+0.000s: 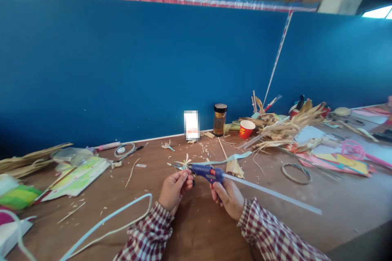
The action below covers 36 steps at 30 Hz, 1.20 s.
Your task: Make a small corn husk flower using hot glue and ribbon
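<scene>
My right hand (pixel 230 198) is wrapped round the grip of a blue glue gun (pixel 202 169), whose nozzle points left. A long translucent glue stick (pixel 275 195) juts from the gun's rear toward the right. My left hand (pixel 175 189) is closed in a pinch just by the nozzle. Above its fingertips shows a small pale flower (pixel 186 160) with thin petals, its lower part hidden by the fingers. Close to the flower lies a slim pointed thing (pixel 173 165) that I cannot make out. Another small pale flower (pixel 168 146) rests on the table farther back.
Behind the brown table (pixel 196 220) stands a blue partition (pixel 137 65). A dark-lidded jar (pixel 219 120), a red paper cup (pixel 246 129) and dried husks (pixel 294 128) line the back. A wire ring (pixel 296 173) lies right. White cables (pixel 107 216) and painted paper (pixel 79 177) lie left.
</scene>
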{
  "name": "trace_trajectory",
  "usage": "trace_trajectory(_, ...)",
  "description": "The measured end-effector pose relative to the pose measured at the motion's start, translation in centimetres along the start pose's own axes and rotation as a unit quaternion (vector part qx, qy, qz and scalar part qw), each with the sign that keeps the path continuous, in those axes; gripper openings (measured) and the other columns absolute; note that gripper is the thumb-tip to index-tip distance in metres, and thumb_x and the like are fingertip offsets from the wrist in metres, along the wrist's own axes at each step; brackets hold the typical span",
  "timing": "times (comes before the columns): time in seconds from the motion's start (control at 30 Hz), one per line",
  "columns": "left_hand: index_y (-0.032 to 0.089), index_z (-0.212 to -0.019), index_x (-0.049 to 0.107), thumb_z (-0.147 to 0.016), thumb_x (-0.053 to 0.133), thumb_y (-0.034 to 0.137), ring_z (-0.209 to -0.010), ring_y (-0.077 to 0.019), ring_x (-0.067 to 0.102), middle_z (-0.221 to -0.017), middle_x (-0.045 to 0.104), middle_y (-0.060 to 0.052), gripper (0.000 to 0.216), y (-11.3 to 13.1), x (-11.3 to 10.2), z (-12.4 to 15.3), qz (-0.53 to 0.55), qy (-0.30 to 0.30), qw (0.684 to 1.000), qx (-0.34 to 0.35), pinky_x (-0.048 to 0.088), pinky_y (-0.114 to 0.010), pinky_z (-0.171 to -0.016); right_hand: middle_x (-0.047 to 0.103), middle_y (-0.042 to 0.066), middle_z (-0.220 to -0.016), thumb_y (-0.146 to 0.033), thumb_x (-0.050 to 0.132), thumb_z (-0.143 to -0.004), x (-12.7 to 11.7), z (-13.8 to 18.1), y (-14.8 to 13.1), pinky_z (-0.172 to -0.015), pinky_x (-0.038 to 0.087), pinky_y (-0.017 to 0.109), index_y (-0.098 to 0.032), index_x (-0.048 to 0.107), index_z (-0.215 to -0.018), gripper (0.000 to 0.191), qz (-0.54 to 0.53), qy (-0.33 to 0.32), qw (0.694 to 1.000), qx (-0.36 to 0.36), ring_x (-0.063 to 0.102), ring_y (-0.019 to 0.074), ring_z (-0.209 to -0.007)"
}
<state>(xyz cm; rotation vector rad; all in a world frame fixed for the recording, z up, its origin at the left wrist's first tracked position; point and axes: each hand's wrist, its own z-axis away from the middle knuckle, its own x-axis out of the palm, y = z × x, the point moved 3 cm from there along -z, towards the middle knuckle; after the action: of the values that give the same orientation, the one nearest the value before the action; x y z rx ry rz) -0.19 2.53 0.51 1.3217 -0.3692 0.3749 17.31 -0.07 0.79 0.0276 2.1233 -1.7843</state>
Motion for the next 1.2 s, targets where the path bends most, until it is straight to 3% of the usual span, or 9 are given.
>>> trace_trajectory(0.27, 0.009, -0.075, 0.065, -0.063, 0.073, 0.025, -0.050, -0.0059, 0.056, -0.062, 0.063, -0.003, 0.022, 0.0, -0.2, -0.2, -0.003, 0.011, 1.000, 0.003, 0.051, -0.014, -0.050, 0.049, 0.000, -0.052, -0.052, 0.032, -0.086, 0.0, 0.0, -0.1, -0.039, 0.034, 0.018, -0.015, 0.052, -0.067, 0.046, 0.014, -0.005, 1.000, -0.009, 0.046, 0.0085, -0.043)
trace_trajectory(0.43, 0.008, -0.077, 0.066, -0.065, 0.072, 0.022, -0.050, -0.0062, 0.057, -0.063, 0.064, -0.004, 0.019, -0.1, -0.3, -0.3, -0.001, 0.023, 1.000, -0.003, 0.052, -0.015, -0.049, 0.048, 0.000, -0.052, -0.052, 0.028, -0.086, 0.0, 0.1, 0.3, -0.039, 0.034, 0.020, -0.014, 0.053, -0.072, 0.048, -0.030, -0.001, 0.999, -0.018, 0.044, 0.0092, -0.043)
trace_trajectory(0.57, 0.008, -0.077, 0.066, -0.068, 0.069, 0.018, -0.050, -0.0060, 0.057, -0.063, 0.065, -0.005, 0.014, -0.2, -0.6, -0.5, 0.010, 0.042, 0.999, 0.000, 0.052, -0.014, -0.049, 0.053, 0.002, -0.058, -0.047, 0.034, -0.086, -1.3, 0.6, -1.3, -0.049, 0.041, 0.025, -0.016, 0.056, -0.080, 0.038, 0.060, 0.070, 0.992, -0.087, 0.050, 0.0132, -0.050)
trace_trajectory(0.63, 0.008, -0.078, 0.066, -0.069, 0.068, 0.015, -0.050, -0.0061, 0.058, -0.064, 0.065, -0.005, 0.011, -0.1, -0.7, -0.5, 0.013, 0.056, 0.998, 0.003, 0.053, -0.014, -0.049, 0.058, 0.004, -0.067, -0.042, 0.043, -0.084, -2.5, 1.0, -2.3, -0.057, 0.043, 0.027, -0.018, 0.055, -0.095, 0.029, 0.151, 0.115, 0.975, -0.118, 0.055, 0.0165, -0.059)
trace_trajectory(0.7, 0.008, -0.077, 0.066, -0.070, 0.066, 0.012, -0.050, -0.0059, 0.058, -0.064, 0.066, -0.005, 0.008, 0.0, -0.8, -0.5, 0.010, 0.072, 0.997, 0.006, 0.053, -0.013, -0.049, 0.063, 0.006, -0.079, -0.036, 0.047, -0.082, -4.0, 1.5, -3.0, -0.063, 0.044, 0.029, -0.019, 0.048, -0.111, 0.034, 0.229, 0.146, 0.954, -0.129, 0.059, 0.0193, -0.069)
trace_trajectory(0.8, 0.007, -0.077, 0.066, -0.073, 0.062, 0.006, -0.051, -0.0062, 0.059, -0.065, 0.066, -0.006, 0.006, 0.2, -0.8, -0.4, 0.000, 0.092, 0.996, 0.016, 0.053, -0.013, -0.050, 0.063, 0.008, -0.094, -0.030, 0.045, -0.083, -6.7, 2.5, -2.8, -0.071, 0.044, 0.030, -0.019, 0.041, -0.118, 0.037, 0.322, 0.192, 0.919, -0.124, 0.061, 0.0210, -0.081)
trace_trajectory(1.03, 0.009, -0.078, 0.066, -0.069, 0.061, -0.001, -0.059, -0.0090, 0.064, -0.071, 0.069, -0.006, 0.014, 0.0, -1.0, -0.7, 0.014, 0.082, 0.996, 0.030, 0.055, -0.015, -0.057, 0.063, 0.009, -0.096, -0.030, 0.041, -0.084, -15.5, 7.4, 0.3, -0.069, 0.044, 0.032, -0.018, 0.046, -0.113, 0.032, 0.545, 0.256, 0.799, -0.004, 0.059, 0.0225, -0.084)
trace_trajectory(1.2, 0.010, -0.075, 0.067, -0.060, 0.068, 0.000, -0.063, -0.0115, 0.065, -0.072, 0.069, -0.005, 0.018, 0.2, -0.6, -0.4, 0.036, 0.076, 0.995, 0.044, 0.056, -0.017, -0.059, 0.063, 0.011, -0.096, -0.027, 0.039, -0.085, -20.8, 10.3, 2.4, -0.069, 0.042, 0.032, -0.019, 0.046, -0.118, 0.035, 0.629, 0.238, 0.735, 0.085, 0.057, 0.0240, -0.087)
